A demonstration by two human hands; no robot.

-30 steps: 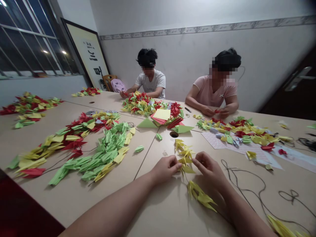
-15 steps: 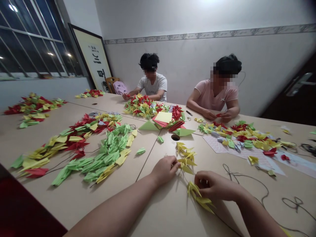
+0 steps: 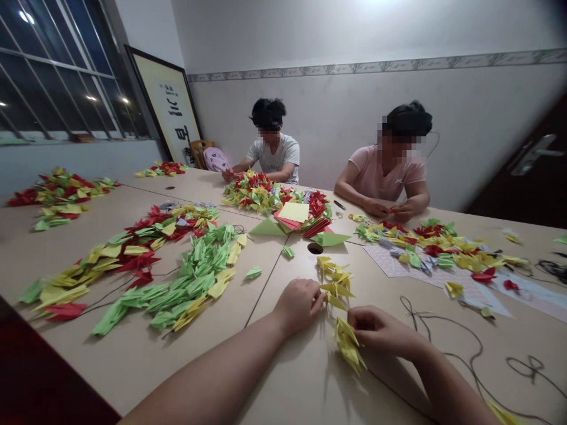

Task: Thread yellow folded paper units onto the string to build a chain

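Yellow folded paper cranes point(image 3: 334, 273) are strung in a line on a dark cord point(image 3: 396, 394) in front of me. My left hand point(image 3: 300, 306) is closed at the lower end of the far group, with its fingertips pinching the cord beside a yellow crane. Nearer to me, my right hand point(image 3: 376, 332) has its fingers closed on a yellow paper crane point(image 3: 348, 345), one of a small bunch on the cord. Its fingertips are partly hidden behind the paper. A short gap lies between the two groups.
Green crane strands point(image 3: 190, 283) and mixed strands point(image 3: 133, 248) lie at left. Paper squares point(image 3: 295, 212) sit ahead by a table hole point(image 3: 315, 248). Loose cord point(image 3: 465, 336) loops at right. Two people sit opposite, a white sleeve point(image 3: 290, 154) and pink shirt point(image 3: 381, 171) showing.
My right hand has drawn the near bunch of yellow cranes slightly left and up along the cord, closer to the far group. My left hand stays nearly in place.
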